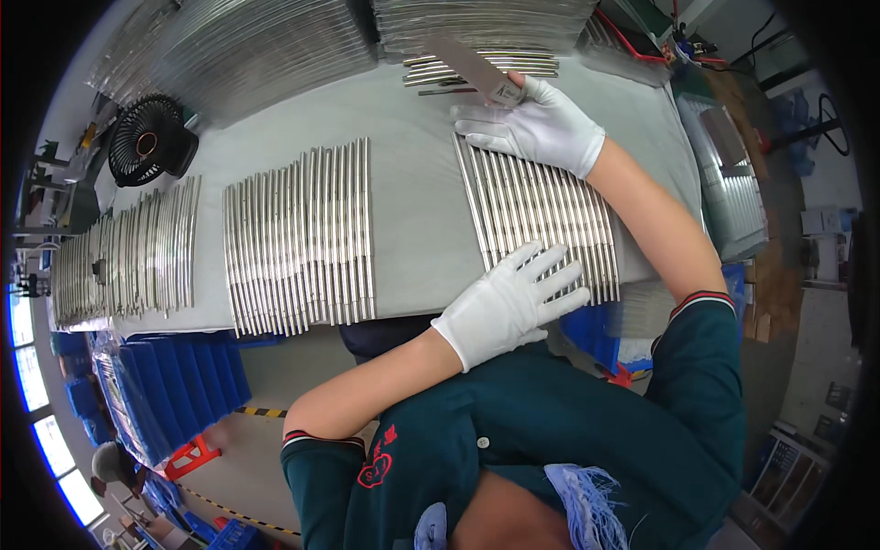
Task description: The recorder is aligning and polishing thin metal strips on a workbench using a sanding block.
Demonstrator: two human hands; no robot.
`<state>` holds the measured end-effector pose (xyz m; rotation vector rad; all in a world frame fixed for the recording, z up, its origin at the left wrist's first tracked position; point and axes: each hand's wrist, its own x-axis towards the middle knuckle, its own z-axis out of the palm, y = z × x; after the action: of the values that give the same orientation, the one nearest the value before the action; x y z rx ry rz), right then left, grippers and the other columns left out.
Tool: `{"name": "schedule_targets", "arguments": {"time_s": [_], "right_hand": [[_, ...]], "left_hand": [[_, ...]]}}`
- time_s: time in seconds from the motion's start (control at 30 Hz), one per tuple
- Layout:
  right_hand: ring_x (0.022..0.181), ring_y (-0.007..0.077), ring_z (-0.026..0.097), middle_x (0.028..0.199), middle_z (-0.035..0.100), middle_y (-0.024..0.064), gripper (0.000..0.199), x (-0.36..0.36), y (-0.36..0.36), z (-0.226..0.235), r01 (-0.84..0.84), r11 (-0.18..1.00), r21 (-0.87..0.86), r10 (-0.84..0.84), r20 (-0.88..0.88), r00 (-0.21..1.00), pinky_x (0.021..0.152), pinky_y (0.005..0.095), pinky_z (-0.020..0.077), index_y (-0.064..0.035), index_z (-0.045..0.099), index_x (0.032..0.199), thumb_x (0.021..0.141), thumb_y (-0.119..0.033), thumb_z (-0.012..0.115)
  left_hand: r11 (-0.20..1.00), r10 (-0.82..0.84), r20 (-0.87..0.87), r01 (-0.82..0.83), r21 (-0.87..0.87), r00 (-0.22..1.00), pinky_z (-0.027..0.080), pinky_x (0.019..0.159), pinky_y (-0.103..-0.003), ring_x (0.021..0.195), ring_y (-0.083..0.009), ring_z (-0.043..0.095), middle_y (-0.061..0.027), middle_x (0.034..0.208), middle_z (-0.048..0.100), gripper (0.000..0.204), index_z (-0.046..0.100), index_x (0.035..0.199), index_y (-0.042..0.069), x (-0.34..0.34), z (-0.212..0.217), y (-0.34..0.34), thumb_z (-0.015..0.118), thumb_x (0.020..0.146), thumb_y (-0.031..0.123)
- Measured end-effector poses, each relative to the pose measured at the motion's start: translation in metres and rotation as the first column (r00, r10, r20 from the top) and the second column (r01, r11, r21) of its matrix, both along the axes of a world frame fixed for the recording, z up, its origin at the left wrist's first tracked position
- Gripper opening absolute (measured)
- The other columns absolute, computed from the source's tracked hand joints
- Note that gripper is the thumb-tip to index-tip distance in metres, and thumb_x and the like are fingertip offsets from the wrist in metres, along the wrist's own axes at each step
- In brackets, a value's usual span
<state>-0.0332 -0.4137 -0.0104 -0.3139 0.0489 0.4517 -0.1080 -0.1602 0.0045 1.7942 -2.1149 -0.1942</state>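
In front of me to the right, a row of slim shiny metal rods (pixel 541 202) lies side by side on the grey-covered table (pixel 417 211). My left hand (pixel 511 304), in a white glove, rests with spread fingers over the near ends of these rods. At their far ends is my right hand (pixel 545 128), also white-gloved, with one bare fingertip showing. It grips a flat grey metal bar with rounded end (pixel 472 69), which points to the far left; its other fingers stretch left over the rod tips. Several more rods (pixel 431 71) lie beyond the bar.
Two more rod groups lie leftward: a middle row (pixel 302 238) and a far-left row (pixel 137 252). A black fan (pixel 147 142) stands behind them. Clear plastic trays (pixel 275 55) are stacked along the back. Blue bins (pixel 183 385) stand below the table at left.
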Motion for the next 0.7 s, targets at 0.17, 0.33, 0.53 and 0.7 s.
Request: {"name": "schedule_targets", "arguments": {"time_s": [0.17, 0.33, 0.53, 0.7], "right_hand": [[0.132, 0.0461, 0.044, 0.143, 0.041, 0.0298, 0.064, 0.015, 0.012, -0.01, -0.049, 0.997, 0.054, 0.051, -0.036, 0.998, 0.111, 0.0548, 0.0417, 0.001, 0.038, 0.143, 0.097, -0.035, 0.062], [0.13, 0.0394, 0.048, 0.14, 0.044, 0.027, 0.068, 0.041, 0.048, -0.015, -0.062, 0.997, -0.044, 0.062, 0.004, 0.998, 0.111, 0.0507, 0.0434, 0.0033, 0.038, 0.14, 0.093, -0.038, 0.067], [0.131, 0.0393, 0.046, 0.142, 0.041, 0.0277, 0.072, 0.048, 0.065, -0.013, -0.043, 0.994, -0.102, 0.045, 0.014, 0.999, 0.11, 0.05, 0.0445, 0.0038, 0.035, 0.142, 0.093, -0.038, 0.067], [0.132, 0.0412, 0.045, 0.144, 0.038, 0.0272, 0.069, 0.036, 0.042, -0.013, -0.053, 0.995, -0.087, 0.054, 0.012, 0.998, 0.111, 0.0509, 0.0431, -0.0002, 0.034, 0.145, 0.095, -0.037, 0.065]], "left_hand": [[0.998, 0.036, 0.025, -0.037, 0.043, 0.999, 0.028, 0.117, -0.05, 0.138, -0.0328, 0.04, -0.0083, 0.145, 0.046, 0.067, 0.05, 0.14, 0.016, 0.008, 0.004, 0.017, 0.071, 0.082, 0.041], [0.987, 0.127, 0.04, -0.131, 0.096, 0.991, 0.029, 0.115, -0.051, 0.139, -0.0339, 0.038, -0.0087, 0.143, 0.048, 0.067, 0.05, 0.14, 0.016, 0.019, 0.012, 0.054, 0.073, 0.081, 0.04], [0.976, 0.184, 0.025, -0.186, 0.112, 0.983, 0.031, 0.114, -0.051, 0.138, -0.0352, 0.039, -0.0099, 0.142, 0.048, 0.069, 0.051, 0.138, 0.016, 0.019, 0.014, 0.067, 0.076, 0.078, 0.038], [0.991, 0.081, 0.024, -0.084, 0.101, 0.996, 0.027, 0.118, -0.048, 0.14, -0.0306, 0.037, -0.0074, 0.145, 0.046, 0.066, 0.047, 0.143, 0.018, 0.011, 0.006, 0.043, 0.071, 0.084, 0.038]]}}
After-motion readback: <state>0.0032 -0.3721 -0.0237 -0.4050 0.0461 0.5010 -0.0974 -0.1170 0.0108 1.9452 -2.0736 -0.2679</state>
